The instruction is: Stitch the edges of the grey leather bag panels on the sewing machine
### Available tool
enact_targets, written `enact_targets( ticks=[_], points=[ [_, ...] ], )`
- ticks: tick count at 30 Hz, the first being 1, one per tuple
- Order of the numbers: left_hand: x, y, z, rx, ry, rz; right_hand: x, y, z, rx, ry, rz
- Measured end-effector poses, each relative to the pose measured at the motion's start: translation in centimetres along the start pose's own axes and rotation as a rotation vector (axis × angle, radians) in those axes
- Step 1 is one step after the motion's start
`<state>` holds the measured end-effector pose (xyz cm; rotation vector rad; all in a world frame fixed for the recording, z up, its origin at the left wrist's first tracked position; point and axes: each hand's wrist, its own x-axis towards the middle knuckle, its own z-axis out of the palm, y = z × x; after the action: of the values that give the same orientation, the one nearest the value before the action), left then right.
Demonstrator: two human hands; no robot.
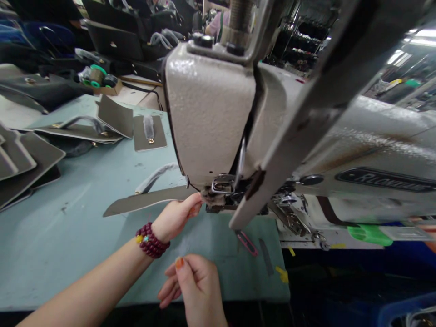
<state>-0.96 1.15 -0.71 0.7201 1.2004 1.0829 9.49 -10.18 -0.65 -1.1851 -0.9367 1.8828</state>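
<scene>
My left hand [179, 214], with a dark red bead bracelet on its wrist, is closed at the near edge of a grey-brown bag panel [146, 202]. Its fingertips are right by the presser foot area of a large sewing machine [209, 109]. A handle [156, 176] wrapped in clear plastic stands up from that panel, whose right end is hidden behind my hand and the machine head. Lower down, my right hand [195, 281] hovers over the green-blue tabletop [102, 254], fingers loosely curled and apart, holding nothing.
Pink thread snips [247, 243] and a grey strip [265, 257] lie right of my hands. More panels with wrapped handles [150, 131] lie at the back left, near stacked panels [30, 159]. A box of thread spools [98, 76] stands behind. A slanted metal bar [299, 122] crosses in front.
</scene>
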Motion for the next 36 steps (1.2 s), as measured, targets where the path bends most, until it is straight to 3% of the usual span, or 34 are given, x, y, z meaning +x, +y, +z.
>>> enact_targets(
  ticks=[7,15,19,24,28,31,34,36],
  points=[
    [-0.3,-0.4,0.6,-0.02,0.032,0.047,-0.3,-0.8,-0.2,0.0,-0.039,0.04],
    [-1.7,-0.9,2.4,0.057,0.171,0.12,-0.5,-0.5,-0.8,-0.007,-0.068,0.013],
    [-2.8,-1.8,3.4,0.356,0.262,0.141,-0.7,-0.8,-1.6,0.004,-0.072,0.013],
    [-3.3,-1.6,4.3,0.683,0.317,0.062,-0.7,-1.4,-4.0,-0.046,0.019,-0.023],
    [-3.9,-1.5,5.7,0.422,0.427,0.029,0.3,-2.3,-5.4,-0.146,0.108,-0.109],
    [-7.0,-2.5,6.5,0.121,0.413,0.058,1.3,-3.3,-5.9,-0.284,0.232,-0.242],
    [-11.0,-1.8,4.7,-0.066,0.21,0.099,2.2,-3.9,-5.7,-0.34,0.286,-0.301],
    [-11.8,0.8,1.8,0.0,0.168,0.12,2.7,-4.0,-5.2,-0.314,0.266,-0.291]
  ],
)
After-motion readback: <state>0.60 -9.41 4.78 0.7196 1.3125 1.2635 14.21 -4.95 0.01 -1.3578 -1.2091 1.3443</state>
